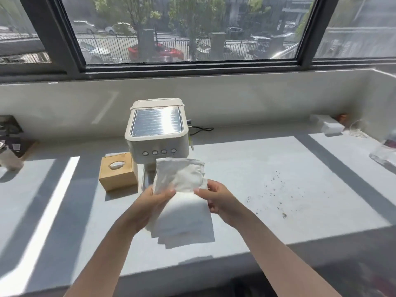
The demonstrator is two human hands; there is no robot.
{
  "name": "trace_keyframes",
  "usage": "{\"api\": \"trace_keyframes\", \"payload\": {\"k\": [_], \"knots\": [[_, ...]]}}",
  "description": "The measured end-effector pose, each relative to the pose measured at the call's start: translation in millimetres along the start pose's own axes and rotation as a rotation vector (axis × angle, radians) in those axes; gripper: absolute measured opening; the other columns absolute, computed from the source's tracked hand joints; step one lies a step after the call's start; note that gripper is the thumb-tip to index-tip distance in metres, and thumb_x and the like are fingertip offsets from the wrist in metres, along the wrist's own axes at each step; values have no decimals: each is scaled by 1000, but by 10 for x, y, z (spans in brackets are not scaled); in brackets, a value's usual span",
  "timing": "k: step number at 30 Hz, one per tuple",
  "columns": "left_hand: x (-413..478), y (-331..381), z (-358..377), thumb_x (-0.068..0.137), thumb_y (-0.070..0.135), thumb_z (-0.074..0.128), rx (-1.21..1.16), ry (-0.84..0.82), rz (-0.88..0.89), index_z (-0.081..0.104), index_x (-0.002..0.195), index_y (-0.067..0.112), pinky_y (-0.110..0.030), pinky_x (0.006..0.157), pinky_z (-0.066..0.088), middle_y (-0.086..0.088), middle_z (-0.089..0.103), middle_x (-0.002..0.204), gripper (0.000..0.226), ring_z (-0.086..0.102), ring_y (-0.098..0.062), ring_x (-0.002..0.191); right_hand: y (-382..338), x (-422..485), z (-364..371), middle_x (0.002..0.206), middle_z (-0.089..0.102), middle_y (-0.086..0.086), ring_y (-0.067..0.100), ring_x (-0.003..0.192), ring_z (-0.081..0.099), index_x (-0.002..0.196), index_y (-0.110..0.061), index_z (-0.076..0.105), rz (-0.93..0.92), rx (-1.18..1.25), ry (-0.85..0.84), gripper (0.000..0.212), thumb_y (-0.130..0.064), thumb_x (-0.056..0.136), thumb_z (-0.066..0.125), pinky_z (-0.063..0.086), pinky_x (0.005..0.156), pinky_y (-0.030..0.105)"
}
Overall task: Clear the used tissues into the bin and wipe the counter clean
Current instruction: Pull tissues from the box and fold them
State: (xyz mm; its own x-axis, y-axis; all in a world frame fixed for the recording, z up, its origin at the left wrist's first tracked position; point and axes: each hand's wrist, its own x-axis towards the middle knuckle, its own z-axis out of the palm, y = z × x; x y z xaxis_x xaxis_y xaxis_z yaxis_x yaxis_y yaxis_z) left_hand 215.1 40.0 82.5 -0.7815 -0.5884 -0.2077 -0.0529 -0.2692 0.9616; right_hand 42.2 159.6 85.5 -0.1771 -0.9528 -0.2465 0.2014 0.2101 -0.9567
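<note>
Both hands are up over the counter [267, 159], sharing one white tissue [182, 202]. The left hand [153, 203] pinches its left edge between thumb and fingers [169, 192]; the right hand [216, 199] pinches the right edge the same way. The sheet is held above the surface, its upper part folded up and over, the lower part hanging down toward the counter's front. Behind it stands a cream coffee machine [157, 130], a wooden tissue box [117, 171] just to its left. Dark crumbs [276, 189] are scattered on the sunlit counter, off to the right.
</note>
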Motion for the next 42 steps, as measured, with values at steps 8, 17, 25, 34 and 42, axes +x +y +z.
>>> {"api": "trace_keyframes", "payload": {"k": [8, 17, 25, 34, 42], "knots": [[235, -502, 852, 65, 37, 65, 84, -211, -64, 75, 86, 13, -21, 65, 51, -2, 72, 87, 33, 66, -15, 80, 407, -537, -701, 67, 57, 2, 17, 63, 55, 70, -8, 58, 65, 301, 196, 21, -18, 86, 47, 44, 58, 23], [730, -674, 911, 77, 55, 64, 455, -235, -311, 58, 84, 24, -17, 48, 34, 15, 61, 63, 32, 48, -3, 53, 684, -423, -1115, 100, 52, -9, 1, 82, 50, 95, -19, 53, 13, -268, 224, 25, -10, 74, 61, 41, 66, 9], [1288, -619, 1040, 75, 33, 69, 574, -390, -325, 54, 78, 19, -33, 68, 36, -1, 43, 76, 21, 44, -15, 70, 541, 55, -1440, 115, 60, 3, 11, 102, 57, 115, -23, 57, 5, -330, 148, 41, -4, 79, 63, 46, 88, 21], [1802, -567, 1292, 69, 21, 66, 724, -426, -142, 56, 78, 13, -28, 63, 37, 4, 55, 68, 15, 47, -13, 65, 458, 187, -1835, 71, 52, -8, 4, 63, 48, 70, -24, 57, 136, -360, 101, 23, -35, 75, 76, 35, 56, 15], [2216, -599, 2172, 73, 41, 69, 1007, -232, 22, 51, 93, 31, -27, 57, 39, 12, 65, 79, 29, 58, -8, 72, 314, -63, -2685, 111, 62, -2, 13, 101, 59, 104, -25, 65, 181, -265, 117, 19, -19, 86, 65, 44, 86, 26]]}}
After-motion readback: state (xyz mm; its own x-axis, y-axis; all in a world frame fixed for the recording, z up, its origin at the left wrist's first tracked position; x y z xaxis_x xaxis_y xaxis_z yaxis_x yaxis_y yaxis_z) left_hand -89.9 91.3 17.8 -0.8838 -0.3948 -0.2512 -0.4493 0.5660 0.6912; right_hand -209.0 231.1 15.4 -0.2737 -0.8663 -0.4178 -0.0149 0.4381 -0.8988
